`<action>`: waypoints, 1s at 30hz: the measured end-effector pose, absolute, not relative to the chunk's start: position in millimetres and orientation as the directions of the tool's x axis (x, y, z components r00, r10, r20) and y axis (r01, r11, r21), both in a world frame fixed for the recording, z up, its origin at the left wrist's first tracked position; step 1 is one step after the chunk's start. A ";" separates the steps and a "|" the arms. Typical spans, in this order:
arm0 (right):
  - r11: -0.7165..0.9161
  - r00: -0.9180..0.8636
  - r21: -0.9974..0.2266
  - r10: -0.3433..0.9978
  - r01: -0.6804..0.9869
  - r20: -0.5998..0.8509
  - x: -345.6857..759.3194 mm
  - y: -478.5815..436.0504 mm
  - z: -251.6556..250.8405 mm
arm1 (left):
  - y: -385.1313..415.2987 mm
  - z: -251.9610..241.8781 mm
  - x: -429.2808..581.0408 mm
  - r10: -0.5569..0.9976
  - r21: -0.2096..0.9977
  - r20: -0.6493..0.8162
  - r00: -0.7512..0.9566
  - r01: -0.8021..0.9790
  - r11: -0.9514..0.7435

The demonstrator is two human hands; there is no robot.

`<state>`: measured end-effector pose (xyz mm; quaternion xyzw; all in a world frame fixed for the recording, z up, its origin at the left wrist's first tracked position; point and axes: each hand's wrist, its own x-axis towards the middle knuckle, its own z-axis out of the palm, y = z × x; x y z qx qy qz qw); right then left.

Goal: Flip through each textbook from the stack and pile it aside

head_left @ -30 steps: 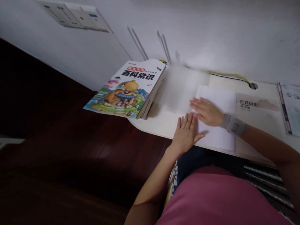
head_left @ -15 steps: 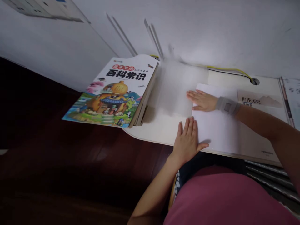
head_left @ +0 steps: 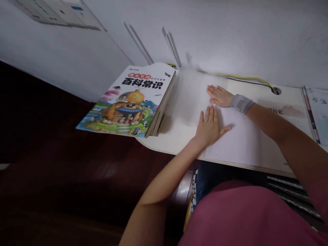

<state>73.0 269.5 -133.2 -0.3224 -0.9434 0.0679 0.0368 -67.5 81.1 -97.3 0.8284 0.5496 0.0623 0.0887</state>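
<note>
Both hands lie flat, fingers stretched out, near the left edge of a smooth white sheet. My left hand presses on that edge, its thumb pointing right. Just beyond it, my right hand, with a grey band on the wrist, rests palm down near the sheet's far left corner. A thin translucent sheet spreads to the left of the hands. Right of the white sheet lies a pale book cover with Chinese print and a mountain picture, partly hidden by my right forearm.
A stack of books, topped by a colourful children's book, overhangs the left end of the white desk. A yellow cable runs along the wall into a round hole. More printed material lies at the right edge.
Both hands have slid along the sheet's edge, away from my body and toward the wall. They stay flat, and the camera view has shifted slightly.
</note>
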 end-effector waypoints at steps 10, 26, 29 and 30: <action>0.784 -0.789 -0.171 0.612 0.597 0.051 74.5 278.7 -141.0 | 58.2 -126.3 -70.1 0.886 0.151 0.067 0.459 0.873 -0.464; 0.976 -0.978 0.126 0.189 0.177 -0.089 50.2 169.2 -73.0 | -16.3 -129.0 -89.1 0.951 0.231 0.203 0.232 0.933 -0.277; 0.975 -0.966 0.112 0.206 0.190 -0.155 44.4 152.1 -62.0 | -11.4 -127.5 -88.6 0.965 0.310 0.186 0.185 0.921 -0.236; 0.975 -0.964 0.110 0.211 0.195 -0.160 43.2 149.5 -59.4 | -10.2 -127.8 -88.4 0.969 0.349 0.181 0.170 0.910 -0.225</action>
